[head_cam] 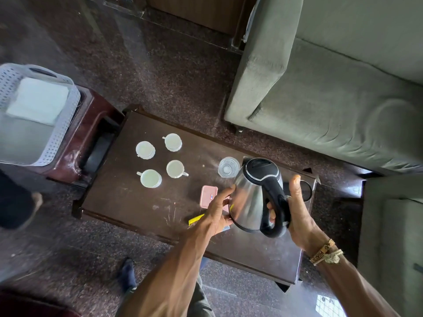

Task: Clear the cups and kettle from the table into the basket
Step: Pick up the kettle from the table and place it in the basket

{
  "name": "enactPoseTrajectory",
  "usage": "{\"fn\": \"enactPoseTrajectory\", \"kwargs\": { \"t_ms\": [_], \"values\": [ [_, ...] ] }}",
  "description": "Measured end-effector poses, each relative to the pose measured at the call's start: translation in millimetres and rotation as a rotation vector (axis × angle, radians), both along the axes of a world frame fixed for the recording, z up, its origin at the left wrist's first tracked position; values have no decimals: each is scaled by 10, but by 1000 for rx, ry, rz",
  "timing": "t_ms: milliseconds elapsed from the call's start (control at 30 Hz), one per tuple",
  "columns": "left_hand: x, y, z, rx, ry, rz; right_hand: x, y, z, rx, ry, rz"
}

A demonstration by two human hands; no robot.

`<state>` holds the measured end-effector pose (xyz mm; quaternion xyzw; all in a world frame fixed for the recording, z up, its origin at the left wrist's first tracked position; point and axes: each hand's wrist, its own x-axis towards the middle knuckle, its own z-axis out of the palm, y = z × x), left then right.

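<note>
Right hand (297, 213) curled round kettle (247, 202) handle, left hand (217, 211) with straight fingers against its side, four cups (150, 178) on table (128, 202), basket (57, 143) far left

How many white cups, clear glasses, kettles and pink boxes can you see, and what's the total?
White cups: 4
Clear glass: 1
Kettle: 1
Pink box: 1
Total: 7
</note>
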<state>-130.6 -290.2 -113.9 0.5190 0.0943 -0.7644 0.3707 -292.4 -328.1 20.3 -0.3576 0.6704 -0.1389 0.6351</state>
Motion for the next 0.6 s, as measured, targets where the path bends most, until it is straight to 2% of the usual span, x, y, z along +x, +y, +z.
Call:
{"fn": "enactPoseTrajectory", "kwargs": {
  "t_ms": [600],
  "values": [
    [80,146,132,-16,-21,13,24,204,35,-35,20,-25]
  ]
}}
